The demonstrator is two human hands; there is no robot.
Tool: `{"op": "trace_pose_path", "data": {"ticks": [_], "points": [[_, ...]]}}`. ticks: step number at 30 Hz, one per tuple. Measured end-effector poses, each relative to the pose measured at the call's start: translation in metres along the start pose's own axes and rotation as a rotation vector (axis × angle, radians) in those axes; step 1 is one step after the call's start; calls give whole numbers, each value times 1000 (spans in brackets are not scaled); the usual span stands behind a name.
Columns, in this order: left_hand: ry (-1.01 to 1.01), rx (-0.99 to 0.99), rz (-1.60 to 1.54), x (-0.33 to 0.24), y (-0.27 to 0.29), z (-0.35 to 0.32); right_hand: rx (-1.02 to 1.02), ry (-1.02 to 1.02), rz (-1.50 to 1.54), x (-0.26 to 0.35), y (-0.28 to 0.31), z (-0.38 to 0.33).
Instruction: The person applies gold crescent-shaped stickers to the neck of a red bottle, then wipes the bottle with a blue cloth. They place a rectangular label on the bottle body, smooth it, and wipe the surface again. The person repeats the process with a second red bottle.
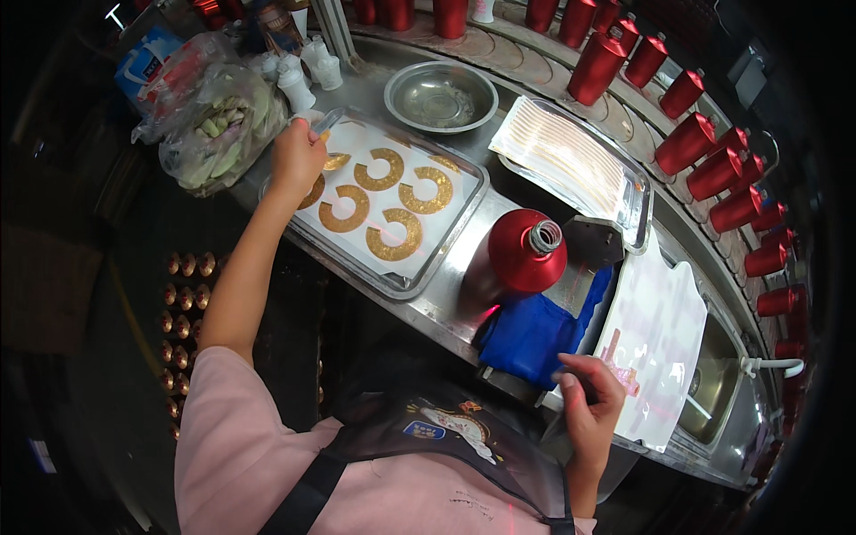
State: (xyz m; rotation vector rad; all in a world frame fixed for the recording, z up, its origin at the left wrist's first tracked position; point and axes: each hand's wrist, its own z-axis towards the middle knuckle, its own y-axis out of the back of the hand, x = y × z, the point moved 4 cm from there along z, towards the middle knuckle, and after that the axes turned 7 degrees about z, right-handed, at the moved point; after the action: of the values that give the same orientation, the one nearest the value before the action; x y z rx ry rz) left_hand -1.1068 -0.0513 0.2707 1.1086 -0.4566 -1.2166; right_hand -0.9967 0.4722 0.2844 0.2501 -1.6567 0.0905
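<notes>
My left hand (297, 159) reaches out over the left end of a metal tray (443, 234) and grips a small clear tool (327, 121) between its fingers. In the tray, on a white sheet, lie several gold open-ring stickers (393, 234). My right hand (590, 395) is low at the bench's near edge, fingers closed on a thin dark tool, touching a glossy white backing sheet (655, 325). A red bottle (526, 251) with a bare threaded neck stands on a fixture between the hands, above a blue cloth (531, 334).
A second tray (635, 201) holds a sheet of thin gold strips. A steel bowl (440, 96) sits behind. Many red bottles (715, 172) line the curved conveyor at right. Plastic bags (219, 125) of scraps and small white bottles (296, 85) are at far left.
</notes>
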Motion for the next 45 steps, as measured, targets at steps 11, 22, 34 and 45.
{"op": "trace_pose_path", "data": {"ticks": [11,22,34,45], "points": [[122,301,-935,-125,107,-141,384,-431,767,-13,-182,48],[102,374,-1292,-167,110,-178,114,47,640,22,-116,20],[120,433,-1211,-222,51,-153,138,472,-59,47,-33,104],[0,332,-1240,-214,39,-143,280,95,406,18,-42,132]]}}
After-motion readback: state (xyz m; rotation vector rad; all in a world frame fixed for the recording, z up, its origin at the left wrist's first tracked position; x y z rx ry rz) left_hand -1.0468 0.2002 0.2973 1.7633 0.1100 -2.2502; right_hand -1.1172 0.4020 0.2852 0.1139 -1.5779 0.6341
